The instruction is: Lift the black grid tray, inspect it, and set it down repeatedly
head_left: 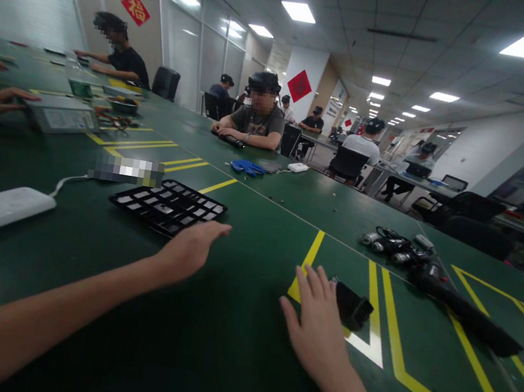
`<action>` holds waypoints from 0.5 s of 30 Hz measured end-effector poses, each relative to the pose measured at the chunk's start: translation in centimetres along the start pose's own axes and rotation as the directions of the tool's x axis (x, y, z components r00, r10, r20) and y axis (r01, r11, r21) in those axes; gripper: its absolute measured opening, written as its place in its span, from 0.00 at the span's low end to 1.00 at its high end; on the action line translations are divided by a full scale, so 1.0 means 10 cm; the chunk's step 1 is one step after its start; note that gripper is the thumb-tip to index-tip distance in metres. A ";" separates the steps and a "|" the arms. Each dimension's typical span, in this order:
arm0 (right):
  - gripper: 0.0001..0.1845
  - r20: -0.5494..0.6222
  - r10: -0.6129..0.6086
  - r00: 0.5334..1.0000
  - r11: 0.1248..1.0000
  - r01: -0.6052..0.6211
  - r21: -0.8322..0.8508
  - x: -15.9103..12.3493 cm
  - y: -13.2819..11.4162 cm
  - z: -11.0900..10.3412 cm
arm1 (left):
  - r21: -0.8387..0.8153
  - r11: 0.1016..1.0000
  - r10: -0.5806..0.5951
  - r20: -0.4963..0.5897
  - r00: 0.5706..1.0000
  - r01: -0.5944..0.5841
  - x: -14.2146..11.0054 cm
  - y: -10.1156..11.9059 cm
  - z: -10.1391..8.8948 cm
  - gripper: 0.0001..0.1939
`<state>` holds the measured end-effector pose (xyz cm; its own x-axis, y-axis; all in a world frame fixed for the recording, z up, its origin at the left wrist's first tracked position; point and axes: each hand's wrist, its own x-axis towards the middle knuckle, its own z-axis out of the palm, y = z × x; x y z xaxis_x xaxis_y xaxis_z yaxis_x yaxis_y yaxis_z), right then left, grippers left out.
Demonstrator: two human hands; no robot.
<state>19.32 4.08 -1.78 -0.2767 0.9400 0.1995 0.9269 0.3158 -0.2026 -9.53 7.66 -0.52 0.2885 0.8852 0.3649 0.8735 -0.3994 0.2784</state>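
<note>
My left hand [190,247] is over the table, beside the near right corner of a flat black tray [168,207] divided into several compartments with pale patches. Its fingers point right, partly hidden behind one another, and nothing shows in them. I cannot tell whether it touches the tray's edge. My right hand [318,327] is spread palm down, fingers apart, over yellow tape. Just right of its fingers lies a small black box-shaped object [352,306], partly covered by the hand; its kind is unclear.
A white power strip [0,217] with a cable lies left. Cylindrical metal parts with black cable [396,245] and a long black tool-like object [467,311] lie right. Farther off are a blue glove [247,168], a grey metal box [60,116] near another person's hands, and a seated person [260,113].
</note>
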 end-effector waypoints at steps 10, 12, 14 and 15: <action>0.31 0.138 -0.155 0.978 0.988 0.156 0.004 -0.07 -0.15 -0.05 | -0.031 0.985 0.171 0.161 0.972 -0.168 -0.07 0.30 0.17 0.21; 0.31 -0.011 -0.036 0.999 0.993 0.034 -0.115 0.02 0.11 -0.09 | -0.062 0.971 0.236 0.177 0.955 -0.229 -0.15 0.46 0.08 0.24; 0.31 -0.124 0.087 0.988 0.969 -0.113 -0.218 0.09 0.39 -0.09 | -0.175 0.936 0.345 0.300 0.889 -0.305 -0.26 0.67 0.01 0.28; 0.32 -0.132 0.140 0.981 0.957 -0.168 -0.238 0.11 0.52 -0.08 | -0.241 0.913 0.400 0.368 0.840 -0.329 -0.32 0.77 -0.02 0.30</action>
<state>24.04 6.61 -1.89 -0.1087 0.9496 0.2941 0.9936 0.1133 0.0011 -3.78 1.73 0.62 0.7355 0.6714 0.0907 0.6081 -0.7132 0.3487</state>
